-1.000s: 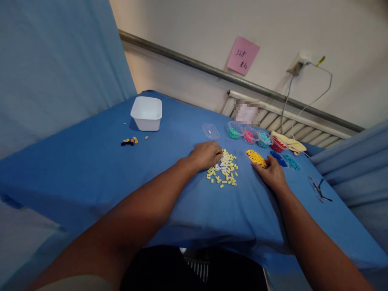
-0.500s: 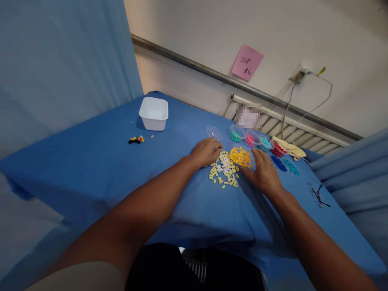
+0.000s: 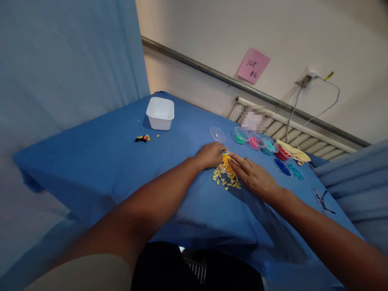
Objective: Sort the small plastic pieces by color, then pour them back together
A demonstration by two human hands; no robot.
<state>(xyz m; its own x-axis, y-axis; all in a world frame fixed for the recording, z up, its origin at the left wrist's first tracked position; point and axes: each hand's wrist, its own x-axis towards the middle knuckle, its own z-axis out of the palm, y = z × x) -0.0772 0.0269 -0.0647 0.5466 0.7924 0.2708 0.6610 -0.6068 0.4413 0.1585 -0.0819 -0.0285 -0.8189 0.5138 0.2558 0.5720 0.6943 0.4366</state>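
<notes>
Small yellow and white toy bricks (image 3: 226, 182) lie loose on the blue cloth between my hands. Orange bricks (image 3: 226, 162) now cover the upper part of this heap. My left hand (image 3: 210, 155) rests at the heap's left side, its fingers curled down and their tips hidden. On the right, my right hand (image 3: 256, 176) leans in with its fingers together, pointing left along the orange bricks. It seems to hold a tilted clear container, most of which is hidden behind the fingers and bricks.
A white tub (image 3: 160, 115) stands at the back left, near a few black, orange and yellow bricks (image 3: 143, 138). Behind my hands lies a clear lid (image 3: 217, 135). Clear containers of coloured bricks (image 3: 255, 141) line the right side, by a yellow cloth (image 3: 294, 152) and glasses (image 3: 323, 201).
My right hand has moved left towards my left hand. The orange bricks have shifted from their clear container onto the yellow and white heap. The view has turned slightly left.
</notes>
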